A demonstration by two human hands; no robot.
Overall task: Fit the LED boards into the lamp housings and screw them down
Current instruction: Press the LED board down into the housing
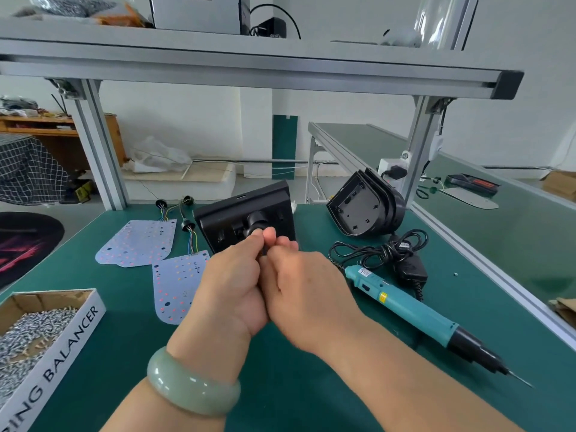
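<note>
A black lamp housing [224, 217] is tilted up at the middle of the green bench, with a round black knob [257, 218] on the face turned toward me. My left hand [232, 283] and my right hand [307, 286] are pressed together at its near edge. Their curled fingers pinch the housing just below the knob, and what lies between the palms is hidden. Two pale LED boards with coloured wires lie flat to the left, one [137, 244] farther back and one [176, 286] beside my left hand. A stack of more black housings [363, 207] leans at the back right.
A teal electric screwdriver [405, 307] lies on the right with its bit pointing toward me. Its black adapter and coiled cable [389, 254] lie behind it. A cardboard box of screws [34, 335] sits at the front left. Aluminium frame posts [99, 151] and a shelf stand over the bench's back.
</note>
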